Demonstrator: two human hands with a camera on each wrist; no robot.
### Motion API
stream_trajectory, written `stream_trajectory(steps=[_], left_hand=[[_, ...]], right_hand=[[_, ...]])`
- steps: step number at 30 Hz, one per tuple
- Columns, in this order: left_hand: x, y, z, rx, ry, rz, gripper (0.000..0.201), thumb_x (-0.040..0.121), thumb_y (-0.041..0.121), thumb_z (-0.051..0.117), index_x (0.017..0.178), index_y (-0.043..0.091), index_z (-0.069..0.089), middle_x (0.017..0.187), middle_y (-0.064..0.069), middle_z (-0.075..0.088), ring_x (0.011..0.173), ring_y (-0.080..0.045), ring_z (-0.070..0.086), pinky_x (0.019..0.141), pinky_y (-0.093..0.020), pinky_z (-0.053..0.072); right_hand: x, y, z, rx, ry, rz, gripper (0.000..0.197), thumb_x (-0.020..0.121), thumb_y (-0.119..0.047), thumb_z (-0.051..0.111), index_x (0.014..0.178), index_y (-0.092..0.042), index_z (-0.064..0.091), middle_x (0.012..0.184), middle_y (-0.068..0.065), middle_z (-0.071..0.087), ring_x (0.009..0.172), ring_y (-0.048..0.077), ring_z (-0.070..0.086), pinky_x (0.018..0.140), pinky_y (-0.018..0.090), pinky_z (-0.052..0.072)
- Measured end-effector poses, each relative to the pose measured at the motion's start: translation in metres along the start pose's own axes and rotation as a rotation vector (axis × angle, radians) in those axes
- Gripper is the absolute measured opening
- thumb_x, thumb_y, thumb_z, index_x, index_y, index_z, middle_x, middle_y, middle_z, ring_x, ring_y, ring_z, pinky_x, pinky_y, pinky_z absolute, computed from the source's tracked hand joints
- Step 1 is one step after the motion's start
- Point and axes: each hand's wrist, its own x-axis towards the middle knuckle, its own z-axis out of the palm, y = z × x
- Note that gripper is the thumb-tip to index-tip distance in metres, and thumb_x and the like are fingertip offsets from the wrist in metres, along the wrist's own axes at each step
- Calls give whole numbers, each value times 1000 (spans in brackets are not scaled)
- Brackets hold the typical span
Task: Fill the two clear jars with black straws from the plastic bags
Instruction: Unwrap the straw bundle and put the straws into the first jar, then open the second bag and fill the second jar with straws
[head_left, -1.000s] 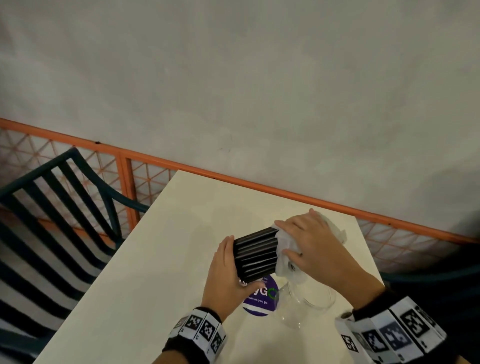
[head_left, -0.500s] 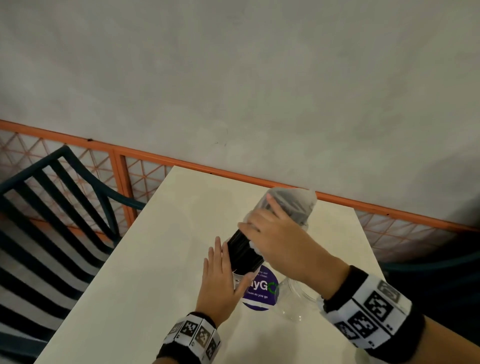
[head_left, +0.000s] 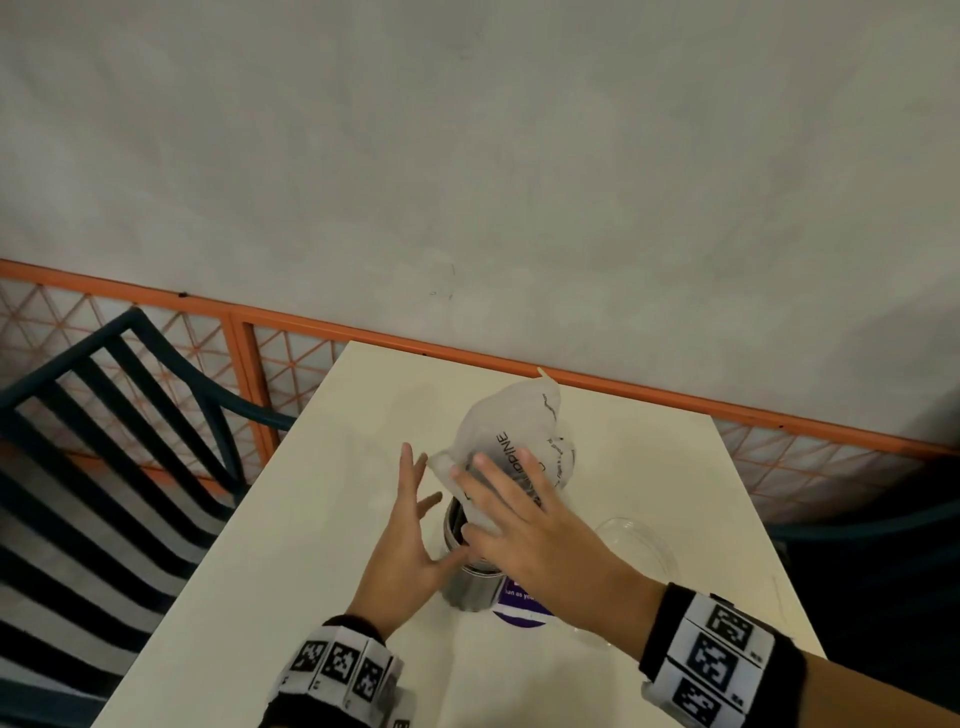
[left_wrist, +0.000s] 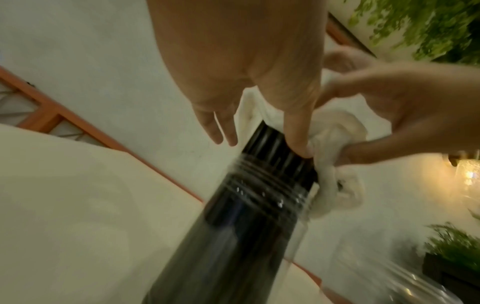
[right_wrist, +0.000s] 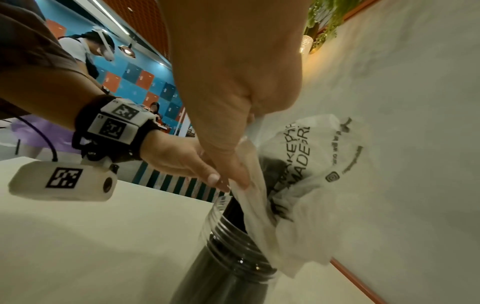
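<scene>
Plastic bag print: "MADE"; rest unclear.

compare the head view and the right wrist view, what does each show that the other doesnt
Head view only: the empty second jar, the purple sticker and the green chair.
Right wrist view only: people in the background and the camera on the left wrist.
Both: the right hand pinching the printed plastic bag over the straw-filled jar, and the open left hand.

A clear jar stands upright at lower centre of the head view, packed with black straws rising past its rim. A crumpled printed plastic bag drapes their tops. A second, empty jar stands just right.
</scene>
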Motion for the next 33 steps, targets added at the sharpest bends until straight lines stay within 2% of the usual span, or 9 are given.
stream_trajectory(steps=[4,7,10,15,19,22,27,30,33], left_hand=[[13,12,-17,202,84,196,69,81,11,67,127,53,37,133,24,35,110,0,52,96,-19,44],[23,26,-22,342,172,208,37,82,9,65,113,27,61,127,6,50,108,-13,54,94,-31,47],[30,45,-24,408,183,254,25,81,13,66,106,17,63,118,1,59,102,-9,54,91,-27,45],[23,86,-28,349,262,282,12,86,21,61,92,25,52,89,20,57,85,14,49,73,1,35],[1,116,-35,241,195,295,18,86,28,60,83,37,45,85,24,61,90,3,59,62,-13,47],[-25,132,-43,218,87,286,14,80,44,54,87,33,48,93,27,60,91,-1,61,72,-32,53],[-73,148,-49,-7,52,223,36,66,56,68,91,32,59,89,11,68,84,-7,65,77,-17,52],[-105,154,-50,-105,-115,143,54,58,52,77,106,30,63,99,6,72,90,-11,68,81,-18,53],[-131,150,-47,-35,-73,97,47,54,57,77,91,30,68,88,0,73,81,-16,68,77,-21,54]], right_hand=[[-10,9,4,73,8,0,48,58,-32,85,103,-29,67,129,9,60,127,29,49,105,54,24],[-12,20,1,123,30,-16,51,55,-28,87,102,-26,68,119,4,68,121,26,55,105,54,27],[-13,33,-6,156,144,10,45,59,-19,84,101,-22,69,110,2,71,115,26,60,104,51,29],[-17,50,-28,214,364,156,37,86,-5,41,114,-14,63,129,12,59,131,35,43,114,53,25],[-35,53,-52,563,518,335,50,83,3,54,130,-14,50,133,17,49,127,29,42,108,39,38],[-53,48,-55,769,484,425,53,89,-8,55,139,-18,38,129,4,50,119,12,41,105,17,30],[-78,22,-59,835,378,359,31,87,-30,46,108,-15,62,96,-3,61,92,3,43,88,13,31],[-94,1,-73,1120,357,421,19,87,-36,39,97,-31,54,86,-19,51,82,-3,47,73,6,37],[-108,-18,-77,1368,319,433,7,86,-49,40,93,-51,39,77,-15,56,75,5,55,56,13,40]])
